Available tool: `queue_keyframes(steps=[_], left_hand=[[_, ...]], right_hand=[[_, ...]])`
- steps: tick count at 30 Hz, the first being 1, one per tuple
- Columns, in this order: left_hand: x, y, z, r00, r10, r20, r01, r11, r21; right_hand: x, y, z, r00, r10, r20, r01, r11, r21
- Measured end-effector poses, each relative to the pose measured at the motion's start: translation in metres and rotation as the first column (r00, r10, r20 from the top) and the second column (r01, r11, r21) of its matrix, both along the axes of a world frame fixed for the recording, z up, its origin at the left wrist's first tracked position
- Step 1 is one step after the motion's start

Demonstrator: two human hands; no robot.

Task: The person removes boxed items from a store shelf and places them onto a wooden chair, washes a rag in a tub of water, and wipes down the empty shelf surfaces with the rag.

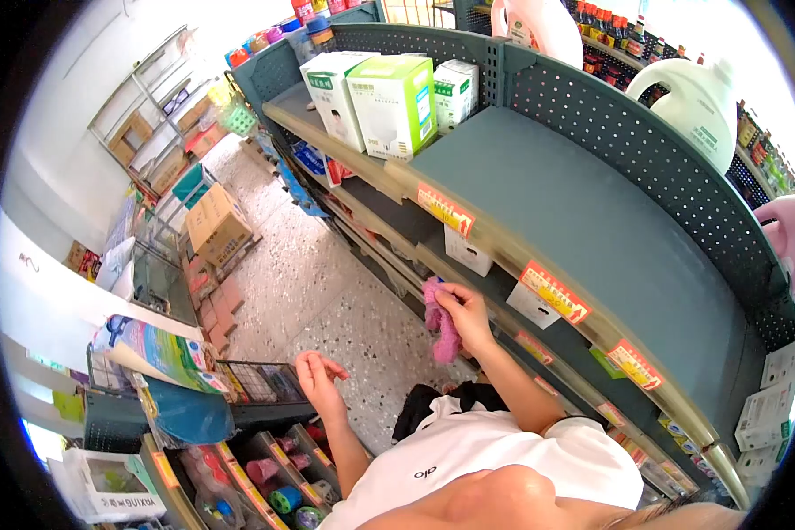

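My right hand (466, 316) is closed around a crumpled pink cloth (442, 325), which hangs down in front of the shelf edge. Beside it is the grey metal shelf unit (583, 194), whose top board has a bare stretch of surface. White and green boxes (392, 106) stand at the far end of that board. My left hand (321, 375) is held out over the aisle floor, apart from the shelves, with its fingers loosely bent and nothing visible in them. Orange and yellow price tags (554, 291) line the shelf's front edge.
More white boxes (768, 397) sit at the shelf's near right end. Large jugs (693, 106) show behind its perforated back panel. A cardboard carton (218, 225) stands along the speckled aisle floor (283, 256). Low bins with small goods (265, 473) lie at lower left.
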State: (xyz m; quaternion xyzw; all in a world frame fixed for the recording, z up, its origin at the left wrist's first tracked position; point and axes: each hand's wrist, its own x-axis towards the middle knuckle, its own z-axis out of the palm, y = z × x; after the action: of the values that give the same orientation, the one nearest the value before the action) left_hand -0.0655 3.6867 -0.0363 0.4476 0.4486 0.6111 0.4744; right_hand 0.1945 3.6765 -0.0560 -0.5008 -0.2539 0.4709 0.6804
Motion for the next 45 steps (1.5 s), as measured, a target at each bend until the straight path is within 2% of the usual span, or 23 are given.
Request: queue_keyframes(steps=[4,5,13,16,22,25,32,33,40,41,45], left_hand=[[0.008,0.029,-0.003,0.991,-0.133,-0.025,0.132,0.991,-0.032],[0.012,0.039,-0.001,0.986,-0.166,-0.025,0.165,0.986,-0.036],[0.032,0.109,0.009,0.897,-0.436,-0.071,0.432,0.899,-0.066],[0.035,0.133,0.02,0.856,-0.501,-0.132,0.5,0.865,-0.041],[0.044,0.168,0.031,0.794,-0.606,-0.044,0.605,0.795,-0.036],[0.052,0.183,0.039,0.749,-0.66,-0.059,0.662,0.748,0.042],[0.094,0.211,0.062,0.757,-0.643,-0.115,0.648,0.717,0.256],[0.101,0.211,0.068,0.74,-0.668,-0.079,0.661,0.701,0.268],[0.146,0.192,0.068,0.634,-0.772,-0.035,0.752,0.606,0.26],[0.15,0.188,0.069,0.623,-0.781,-0.045,0.758,0.589,0.279],[0.164,0.186,0.073,0.67,-0.74,-0.06,0.709,0.612,0.351]], right_hand=[[0.002,-0.004,-0.002,0.997,-0.078,0.026,0.079,0.997,-0.026],[0.002,-0.006,0.004,0.994,-0.11,-0.023,0.108,0.992,-0.061],[-0.01,-0.004,-0.001,0.921,-0.387,-0.029,0.386,0.921,-0.05],[-0.016,-0.001,0.002,0.902,-0.429,-0.045,0.428,0.903,-0.031],[-0.028,0.006,-0.008,0.814,-0.579,-0.042,0.578,0.815,-0.024],[-0.034,0.004,-0.013,0.759,-0.651,-0.016,0.651,0.759,-0.006],[-0.041,-0.029,0.003,0.622,-0.782,-0.046,0.783,0.621,0.026],[-0.043,-0.035,0.018,0.612,-0.789,-0.063,0.791,0.611,0.026],[-0.034,-0.091,0.005,0.377,-0.925,-0.054,0.926,0.374,0.054],[-0.037,-0.1,0.005,0.333,-0.94,-0.07,0.943,0.333,0.016],[-0.04,-0.131,0.006,0.263,-0.964,-0.039,0.965,0.262,0.016]])
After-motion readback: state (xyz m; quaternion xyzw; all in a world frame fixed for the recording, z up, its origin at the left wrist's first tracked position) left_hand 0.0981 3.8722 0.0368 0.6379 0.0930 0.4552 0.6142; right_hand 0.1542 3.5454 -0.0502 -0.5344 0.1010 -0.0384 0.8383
